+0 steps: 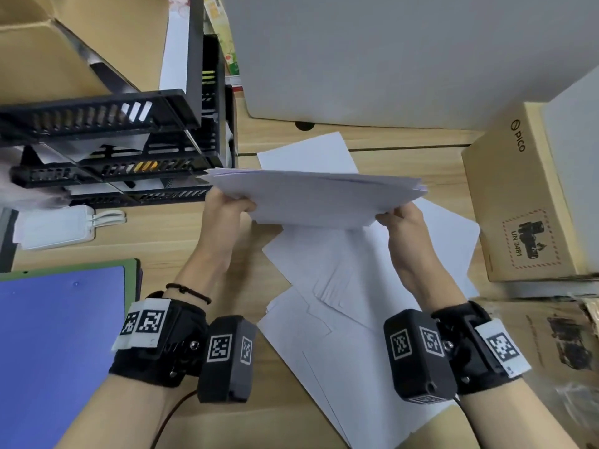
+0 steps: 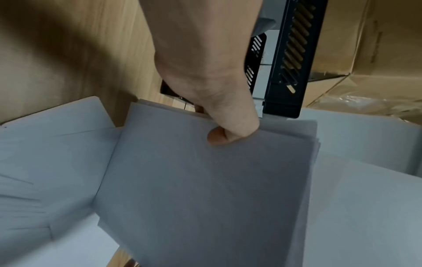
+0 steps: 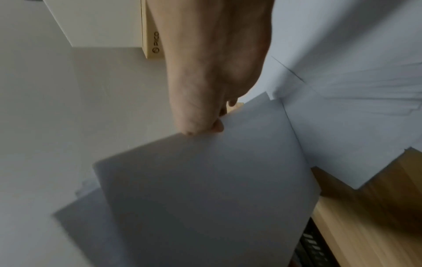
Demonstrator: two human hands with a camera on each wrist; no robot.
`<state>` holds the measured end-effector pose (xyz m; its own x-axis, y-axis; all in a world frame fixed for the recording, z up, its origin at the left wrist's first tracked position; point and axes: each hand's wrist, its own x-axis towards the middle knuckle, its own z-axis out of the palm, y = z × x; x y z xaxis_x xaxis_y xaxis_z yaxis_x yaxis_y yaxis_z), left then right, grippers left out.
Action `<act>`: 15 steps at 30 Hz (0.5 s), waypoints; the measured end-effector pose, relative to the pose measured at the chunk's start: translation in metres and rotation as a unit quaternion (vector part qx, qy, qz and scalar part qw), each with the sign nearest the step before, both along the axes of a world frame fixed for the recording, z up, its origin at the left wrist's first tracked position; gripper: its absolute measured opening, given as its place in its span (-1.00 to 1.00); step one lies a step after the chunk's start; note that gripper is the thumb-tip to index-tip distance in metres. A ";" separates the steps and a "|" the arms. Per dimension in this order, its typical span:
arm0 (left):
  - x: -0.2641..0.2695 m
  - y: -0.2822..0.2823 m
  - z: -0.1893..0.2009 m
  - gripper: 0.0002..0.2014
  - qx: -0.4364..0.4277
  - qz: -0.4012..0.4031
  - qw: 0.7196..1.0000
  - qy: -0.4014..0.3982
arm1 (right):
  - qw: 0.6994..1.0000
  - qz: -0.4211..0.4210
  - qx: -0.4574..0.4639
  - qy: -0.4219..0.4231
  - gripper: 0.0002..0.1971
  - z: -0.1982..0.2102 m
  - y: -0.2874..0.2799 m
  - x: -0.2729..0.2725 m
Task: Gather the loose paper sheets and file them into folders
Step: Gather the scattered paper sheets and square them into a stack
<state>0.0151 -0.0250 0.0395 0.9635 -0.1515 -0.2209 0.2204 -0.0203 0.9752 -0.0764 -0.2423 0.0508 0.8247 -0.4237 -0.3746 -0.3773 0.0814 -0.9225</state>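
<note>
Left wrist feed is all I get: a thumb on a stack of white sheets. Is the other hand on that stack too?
Observer: Yes. The right hand pinches the opposite end of the stack of sheets, and the left hand holds the near end.
Operator: Stack resting on the desk?
Observer: No, it is lifted above the loose sheets that lie fanned on the desk.
Operator: Any folder nearby?
Observer: A blue folder lies flat on the desk, left of the left wrist.
</note>
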 end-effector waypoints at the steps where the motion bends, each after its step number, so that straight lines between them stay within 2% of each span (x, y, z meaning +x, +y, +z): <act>1: 0.000 0.000 0.000 -0.60 0.001 -0.010 1.000 -0.002 | 1.000 0.006 0.003 -0.003 -0.54 0.001 0.000 -0.001; 3: -0.002 0.000 -0.001 -0.54 0.000 -0.018 1.000 -0.003 | 0.999 0.031 0.003 0.006 -0.51 0.000 0.001 -0.004; 7: -0.006 0.000 -0.003 -0.61 0.001 -0.004 1.000 0.001 | 0.999 0.038 -0.006 0.011 -0.68 -0.006 0.004 -0.007; 10: -0.005 -0.003 -0.006 -0.60 0.016 -0.017 0.999 0.023 | 0.999 0.033 0.002 0.006 -0.63 -0.007 0.010 -0.004; 15: 0.000 0.001 -0.006 -0.61 0.007 -0.008 1.000 0.008 | 0.999 0.030 0.009 0.008 -0.54 -0.005 0.003 0.002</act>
<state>0.0149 -0.0244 0.0337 0.9569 -0.1646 -0.2391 0.2362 -0.0372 0.9710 -0.0745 -0.2390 0.0453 0.8421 -0.3666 -0.3956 -0.3971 0.0751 -0.9147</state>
